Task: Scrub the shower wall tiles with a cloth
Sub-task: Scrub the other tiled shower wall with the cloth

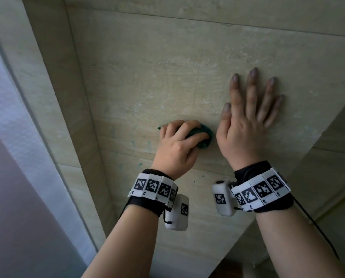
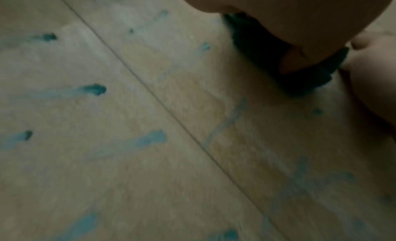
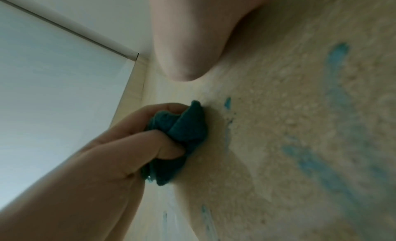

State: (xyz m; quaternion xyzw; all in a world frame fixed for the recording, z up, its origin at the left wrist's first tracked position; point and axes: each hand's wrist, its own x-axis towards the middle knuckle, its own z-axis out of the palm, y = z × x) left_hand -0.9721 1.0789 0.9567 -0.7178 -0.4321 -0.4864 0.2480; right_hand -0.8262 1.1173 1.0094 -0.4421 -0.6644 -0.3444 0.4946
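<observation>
A bunched dark green cloth [image 1: 202,137] is pressed against the beige tiled wall [image 1: 167,77]. My left hand [image 1: 179,141] grips it, fingers curled round the wad; the cloth [image 3: 182,134] shows clearly in the right wrist view, held by those fingers [image 3: 163,143]. In the left wrist view the cloth [image 2: 268,61] is a dark mass under the palm. My right hand [image 1: 248,121] lies flat on the tile just right of the cloth, fingers spread and straight. Blue-green smears [image 2: 94,89] streak the tiles below the cloth.
A grout line [image 2: 150,92] runs between tiles under my left wrist. The wall corner [image 1: 79,97] lies to the left, with a pale frosted panel [image 1: 11,137] beyond it. A second tiled surface [image 1: 328,157] meets the wall at lower right.
</observation>
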